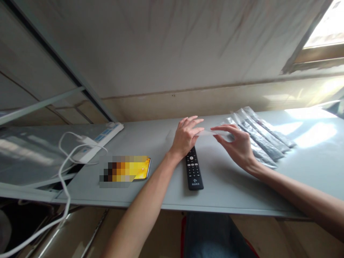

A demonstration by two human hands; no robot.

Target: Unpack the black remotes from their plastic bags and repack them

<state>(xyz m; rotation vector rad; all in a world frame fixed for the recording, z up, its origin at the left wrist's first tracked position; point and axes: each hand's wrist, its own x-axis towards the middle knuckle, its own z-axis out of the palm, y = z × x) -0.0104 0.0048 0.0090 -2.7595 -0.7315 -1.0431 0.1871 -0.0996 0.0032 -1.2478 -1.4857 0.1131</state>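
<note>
A thin, clear plastic bag [205, 133] stretches between my two hands just above the desk. My left hand [185, 135] pinches it between thumb and index finger, the other fingers spread out. From the other side, the thumb and fingers of my right hand [238, 145] close on the film. A black remote control [195, 172] lies on the desk below, its far end hidden under my left hand. Beyond my right hand are several remotes in clear plastic sleeves [264, 138], lying side by side.
On the grey desk [166, 195], a phone with a lit yellow screen [142, 169] lies left of my forearm. A white power strip [100, 141] with a plugged-in white cable [64, 179] is at the far left, beside a metal frame [94, 104]. The wall [174, 53] rises behind.
</note>
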